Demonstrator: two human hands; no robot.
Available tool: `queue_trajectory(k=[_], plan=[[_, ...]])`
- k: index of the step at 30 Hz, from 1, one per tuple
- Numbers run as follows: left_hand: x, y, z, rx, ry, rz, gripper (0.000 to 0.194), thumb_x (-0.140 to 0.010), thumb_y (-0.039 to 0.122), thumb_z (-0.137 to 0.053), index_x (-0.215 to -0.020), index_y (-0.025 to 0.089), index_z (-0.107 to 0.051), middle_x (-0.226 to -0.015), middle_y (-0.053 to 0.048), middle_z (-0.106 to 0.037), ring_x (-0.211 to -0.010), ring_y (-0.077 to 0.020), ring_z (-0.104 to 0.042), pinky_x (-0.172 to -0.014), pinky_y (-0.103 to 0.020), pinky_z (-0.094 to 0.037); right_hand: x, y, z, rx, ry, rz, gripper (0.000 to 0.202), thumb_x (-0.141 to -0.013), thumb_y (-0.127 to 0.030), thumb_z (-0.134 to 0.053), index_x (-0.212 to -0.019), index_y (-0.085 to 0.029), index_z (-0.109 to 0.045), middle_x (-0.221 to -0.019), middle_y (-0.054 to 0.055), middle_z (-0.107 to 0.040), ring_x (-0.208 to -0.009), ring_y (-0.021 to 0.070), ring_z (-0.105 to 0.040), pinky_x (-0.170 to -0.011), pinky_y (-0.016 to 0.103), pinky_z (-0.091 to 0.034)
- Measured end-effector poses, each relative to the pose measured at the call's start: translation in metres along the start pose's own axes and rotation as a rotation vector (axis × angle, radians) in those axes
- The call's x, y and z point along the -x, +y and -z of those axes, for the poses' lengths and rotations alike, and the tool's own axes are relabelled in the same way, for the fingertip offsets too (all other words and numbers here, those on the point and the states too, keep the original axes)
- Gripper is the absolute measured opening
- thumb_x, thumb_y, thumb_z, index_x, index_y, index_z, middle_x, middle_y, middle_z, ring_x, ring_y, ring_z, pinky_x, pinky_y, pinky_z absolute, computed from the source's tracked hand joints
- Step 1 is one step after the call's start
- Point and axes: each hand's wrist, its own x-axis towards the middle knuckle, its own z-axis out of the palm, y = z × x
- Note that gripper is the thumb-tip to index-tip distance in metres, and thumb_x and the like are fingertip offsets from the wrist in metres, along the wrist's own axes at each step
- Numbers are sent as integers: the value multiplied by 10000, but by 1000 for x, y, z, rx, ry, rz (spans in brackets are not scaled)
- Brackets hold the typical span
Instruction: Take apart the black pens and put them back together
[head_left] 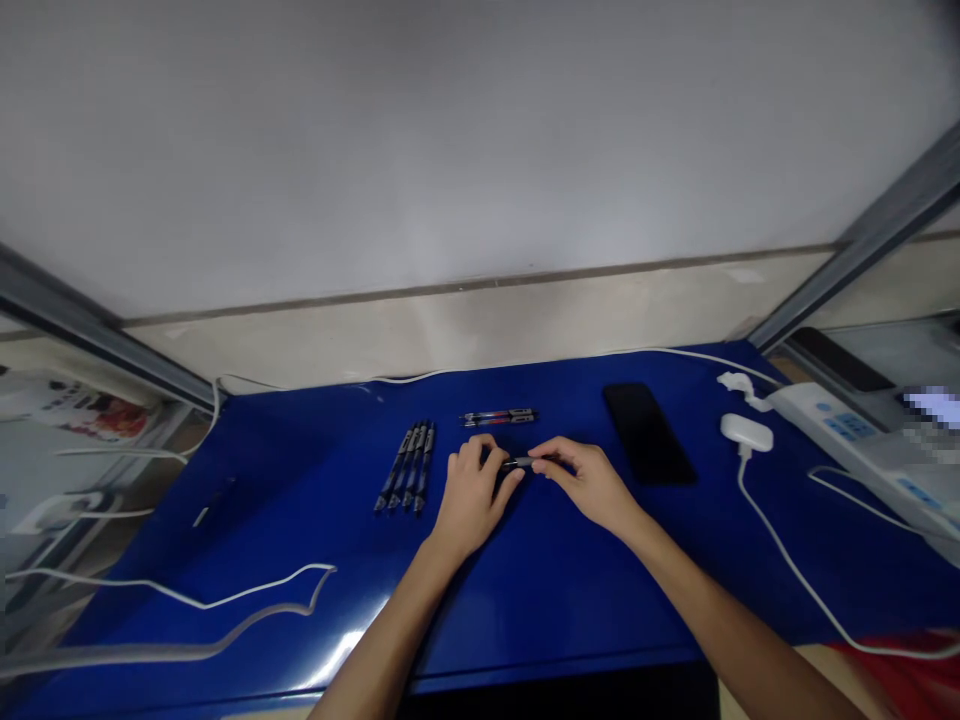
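Between my two hands lies a dark pen (519, 463), level and close above or on the blue table (570, 590). My left hand (472, 490) closes on its left end with thumb and fingers, while my right hand (589, 480) pinches its right end. Fingers cover both ends of the pen. Left of my left hand, several black-and-clear pens (406, 468) lie side by side at a slant. Just beyond my hands, a pair of pens with reddish marks (498, 417) lies crosswise.
A black phone (649, 433) lies right of my right hand. Farther right are a white earbud case (747, 433) on a cable and a white power strip (847, 425). A white cord (225, 598) and a small dark object (215, 502) lie at left. A wall (480, 320) bounds the back.
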Motion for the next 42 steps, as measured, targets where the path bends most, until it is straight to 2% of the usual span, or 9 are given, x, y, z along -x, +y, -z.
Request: queue_trajectory(k=[5,9,13,18,22,27,32,37,42], plan=[[0,-2,1,4,5,-48,268,-995,367,-421,-1179,284,-597,-1196,-76,-477,-1017,-202,-508,-824,-360,-362,2,0,-2,139,-22,-4,371,-982,-393,-460,-711,-197,-620,-535,-21,-571,-482,123,-549,-539,254,-426],[-1,-4,2,10,12,-13,258,-1002,342,-404,-1123,274,-622,-1187,-70,-481,-996,-193,-507,-826,-362,-356,3,-5,-1,132,-47,38,197,-937,-398,-559,-941,-218,-637,-704,-11,-648,-599,139,-587,-568,247,-429],[-1,-2,3,22,-5,-28,269,-998,362,-412,-1176,285,-598,-1208,-75,-475,-995,-193,-505,-834,-368,-356,2,-7,-1,213,-19,102,321,-974,-384,-486,-736,-205,-605,-671,0,-615,-602,139,-560,-596,260,-417],[-1,-1,4,16,-4,-25,281,-1008,344,-381,-1122,280,-629,-1200,-73,-474,-921,-167,-499,-827,-368,-353,2,-6,-3,185,-26,97,205,-949,-391,-540,-890,-213,-625,-737,-2,-641,-626,143,-575,-607,259,-428],[0,0,4,45,-7,-50,269,-990,371,-428,-1157,282,-619,-1226,-81,-470,-918,-169,-493,-836,-368,-366,1,-6,-2,214,-60,83,375,-994,-373,-439,-702,-198,-597,-689,10,-631,-614,142,-572,-632,273,-424],[-1,-1,6,48,14,-25,274,-1003,334,-391,-1090,279,-644,-1225,-71,-473,-886,-154,-500,-841,-374,-364,1,-9,-1,136,-81,63,195,-932,-406,-564,-911,-228,-640,-765,2,-668,-664,159,-592,-611,266,-423],[0,0,6,59,-8,-64,270,-982,397,-440,-1136,278,-627,-1244,-80,-463,-917,-168,-508,-845,-369,-366,3,-6,-2,232,-96,85,481,-1003,-413,-398,-602,-202,-560,-555,-4,-576,-510,138,-528,-568,280,-375],[0,1,3,34,31,4,289,-1000,356,-388,-1020,263,-661,-1220,-68,-470,-878,-153,-506,-845,-369,-359,3,-7,-4,194,-72,112,233,-934,-420,-553,-843,-218,-624,-714,4,-625,-616,157,-554,-586,271,-394],[0,-1,6,75,20,-9,283,-998,366,-394,-1180,292,-599,-1225,-77,-453,-912,-161,-510,-860,-369,-363,4,-7,-5,245,-74,193,331,-969,-397,-497,-713,-203,-575,-655,-2,-557,-588,140,-503,-579,277,-354]])
